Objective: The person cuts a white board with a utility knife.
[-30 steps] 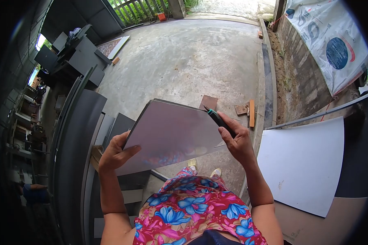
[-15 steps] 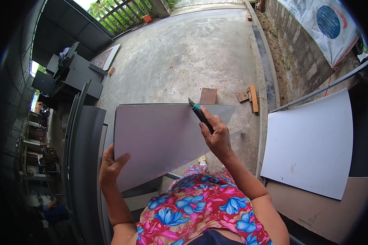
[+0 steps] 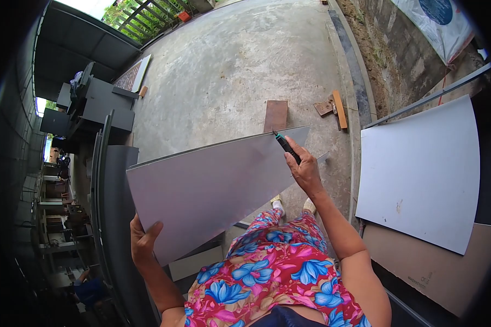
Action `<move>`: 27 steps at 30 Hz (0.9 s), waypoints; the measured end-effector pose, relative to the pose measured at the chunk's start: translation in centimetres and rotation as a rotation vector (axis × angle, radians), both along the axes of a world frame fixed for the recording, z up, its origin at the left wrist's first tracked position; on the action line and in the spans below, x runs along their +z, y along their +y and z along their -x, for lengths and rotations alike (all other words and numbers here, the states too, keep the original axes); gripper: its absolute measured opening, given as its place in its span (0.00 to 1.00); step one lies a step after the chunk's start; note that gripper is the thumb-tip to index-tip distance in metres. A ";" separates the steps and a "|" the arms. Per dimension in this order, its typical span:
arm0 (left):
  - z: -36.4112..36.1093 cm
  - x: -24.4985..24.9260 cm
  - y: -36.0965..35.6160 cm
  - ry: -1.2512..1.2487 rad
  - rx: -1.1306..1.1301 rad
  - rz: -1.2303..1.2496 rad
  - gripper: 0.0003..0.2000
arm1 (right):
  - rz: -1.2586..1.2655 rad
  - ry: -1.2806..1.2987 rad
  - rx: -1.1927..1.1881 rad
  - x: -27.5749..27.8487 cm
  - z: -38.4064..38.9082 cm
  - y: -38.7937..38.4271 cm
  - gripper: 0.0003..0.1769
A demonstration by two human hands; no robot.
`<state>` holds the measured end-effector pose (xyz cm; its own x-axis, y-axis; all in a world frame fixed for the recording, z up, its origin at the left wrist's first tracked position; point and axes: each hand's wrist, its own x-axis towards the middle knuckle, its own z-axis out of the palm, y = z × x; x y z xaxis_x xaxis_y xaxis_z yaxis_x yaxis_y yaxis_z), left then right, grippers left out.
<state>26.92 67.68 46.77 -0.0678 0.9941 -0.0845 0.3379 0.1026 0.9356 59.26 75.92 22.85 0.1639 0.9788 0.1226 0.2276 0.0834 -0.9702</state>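
A large grey board with a slanting lower edge tilts in front of me. My left hand is closed on its lower left edge, thumb lying on the face. My right hand grips a utility knife with a black handle and a green part near the blade. The knife's tip is at the board's top edge, right of its middle; whether it touches is hard to tell.
A brown block lies on the concrete floor beyond the board. Wood pieces rest farther right. A large white sheet leans at my right, over a brown panel. Dark panels stand at my left. Another person is at far left.
The board's left end has dropped toward me, so its top edge now slopes up to the right. My right hand and the knife have shifted right along that edge.
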 end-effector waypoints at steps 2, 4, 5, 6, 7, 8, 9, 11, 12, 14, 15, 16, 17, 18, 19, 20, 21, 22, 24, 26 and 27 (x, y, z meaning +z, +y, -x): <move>-0.1 -0.1 -0.1 0.000 0.026 -0.004 0.14 | 0.028 -0.012 0.011 -1.0 -0.2 0.1 0.24; -0.2 -0.1 -0.2 -0.004 0.066 -0.005 0.14 | 0.040 -0.017 0.017 -0.9 0.0 0.3 0.24; -0.3 -0.1 -0.1 -0.004 0.069 -0.006 0.14 | 0.040 -0.021 0.020 -0.8 0.0 0.6 0.24; -0.3 -0.1 -0.1 -0.003 0.074 -0.007 0.13 | 0.040 -0.033 0.019 -0.7 0.1 0.6 0.24; -0.3 0.0 -0.2 0.000 0.078 -0.006 0.13 | 0.042 -0.043 0.020 -0.5 0.2 0.5 0.24; -0.3 0.0 -0.3 -0.002 0.081 -0.010 0.13 | 0.044 -0.054 0.020 -0.3 0.4 0.4 0.24; -0.4 0.0 -0.3 -0.004 0.082 -0.014 0.13 | 0.036 -0.079 0.035 0.4 0.4 0.1 0.25; 0.2 -0.2 -0.8 -0.002 0.074 0.015 0.15 | 0.026 -0.131 0.070 2.2 0.3 -0.7 0.25; 1.1 -0.3 -1.0 0.001 0.063 0.046 0.18 | 0.028 -0.153 0.069 2.3 0.1 -0.9 0.25; 1.4 -0.5 -1.2 -0.016 0.067 0.056 0.18 | 0.056 -0.199 0.057 1.3 -1.0 -0.3 0.25; 0.6 -0.3 -1.2 -0.034 0.083 0.037 0.15 | 0.068 -0.223 0.049 0.5 -1.8 0.1 0.25; 0.2 -0.2 -1.1 -0.052 0.098 0.016 0.12 | 0.100 -0.245 0.031 -0.5 -2.5 0.6 0.23; 0.4 -0.4 -1.1 -0.064 0.085 0.023 0.11 | 0.095 -0.238 0.052 -1.3 -3.2 0.7 0.23; 0.9 -0.4 -1.2 -0.073 0.072 0.033 0.11 | 0.094 -0.228 0.073 -1.6 -3.8 0.8 0.23; 1.3 -0.5 -1.2 -0.082 0.060 0.045 0.11 | 0.093 -0.217 0.096 -2.0 -4.3 0.8 0.22; 1.5 -0.4 -1.3 -0.083 0.058 0.047 0.10 | 0.092 -0.194 0.093 -2.6 -4.8 0.8 0.22; 1.6 -0.4 -1.3 -0.086 0.057 0.048 0.10 | 0.088 -0.173 0.091 -3.4 -5.4 1.0 0.22; 1.7 -0.5 -1.4 -0.091 0.057 0.046 0.09 | 0.083 -0.154 0.089 -4.3 -6.0 1.2 0.22; 2.7 -1.1 -1.8 -0.067 0.125 0.065 0.14 | 0.147 -0.200 0.075 -7.4 -8.0 2.0 0.21; 2.8 -1.3 -1.7 -0.055 0.158 0.058 0.18 | 0.220 -0.197 0.103 -8.1 -9.6 2.2 0.20; 2.6 -1.3 -1.6 -0.054 0.160 0.048 0.18 | 0.198 -0.201 0.107 -7.5 -9.7 2.1 0.21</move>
<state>24.36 66.07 45.49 -0.2193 0.9657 -0.1390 0.2633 0.1957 0.9446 68.99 78.05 15.36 0.0500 0.9973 -0.0531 0.4170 -0.0692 -0.9063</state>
